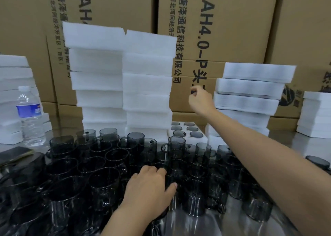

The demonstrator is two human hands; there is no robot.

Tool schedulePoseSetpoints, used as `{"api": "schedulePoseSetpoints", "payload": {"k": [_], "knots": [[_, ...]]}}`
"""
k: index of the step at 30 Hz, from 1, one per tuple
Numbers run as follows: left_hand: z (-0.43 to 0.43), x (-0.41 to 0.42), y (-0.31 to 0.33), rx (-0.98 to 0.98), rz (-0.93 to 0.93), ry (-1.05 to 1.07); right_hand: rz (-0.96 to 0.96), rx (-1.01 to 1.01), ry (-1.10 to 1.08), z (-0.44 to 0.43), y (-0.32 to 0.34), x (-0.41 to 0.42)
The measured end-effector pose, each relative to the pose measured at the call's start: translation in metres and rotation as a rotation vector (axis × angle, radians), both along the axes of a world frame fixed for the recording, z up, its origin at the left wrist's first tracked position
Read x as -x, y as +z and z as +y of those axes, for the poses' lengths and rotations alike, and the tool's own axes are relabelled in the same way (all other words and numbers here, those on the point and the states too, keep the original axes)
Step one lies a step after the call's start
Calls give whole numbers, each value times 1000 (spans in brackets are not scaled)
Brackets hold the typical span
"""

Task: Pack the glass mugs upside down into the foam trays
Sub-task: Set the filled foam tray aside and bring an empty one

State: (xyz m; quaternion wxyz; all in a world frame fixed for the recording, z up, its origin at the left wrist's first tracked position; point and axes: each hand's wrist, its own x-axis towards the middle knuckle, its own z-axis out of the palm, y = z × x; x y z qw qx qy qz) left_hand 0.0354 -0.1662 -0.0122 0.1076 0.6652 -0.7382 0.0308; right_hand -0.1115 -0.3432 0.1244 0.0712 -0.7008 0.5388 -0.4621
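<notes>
Glass mugs (114, 157): dark, tinted, standing upright and close together across the near part of the metal table (290, 140).

Left hand (148, 187): set down on the middle of the cluster. Its fingers curl over the top of the grasped mug (172, 203), and its thumb is set against that mug's right side.

Right hand (200, 99): raised above the table, in front of the cardboard boxes (232, 29). Its fingers are bent and blurred; whether they pinch anything cannot be told.

Open foam tray (170, 132): lies flat behind the cluster, at the foot of the tall foam stacks (123, 70). Mugs sit upside down in its round pockets, bases up.

Further foam tray stacks: one at the right (250, 92), just beside the raised hand; one at the far right (315, 115); one at the left (14, 85).

Water bottle (30, 117): upright, in front of the left stack. Phone (16, 154): lies at the left edge of the cluster.
</notes>
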Motion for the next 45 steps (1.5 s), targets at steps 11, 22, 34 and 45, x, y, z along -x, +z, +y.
{"api": "schedulePoseSetpoints", "payload": {"k": [11,22,34,45], "knots": [[2,0,1,-6,24,-9,92,70,271,35,105,-67],[0,1,1,-20,4,-2,274,94,94,13,85,-67],[0,0,-1,-20,3,-11,242,13,115,7,95,-68],[0,0,-2,-14,-22,-14,663,113,-27,9,127,-66]]}}
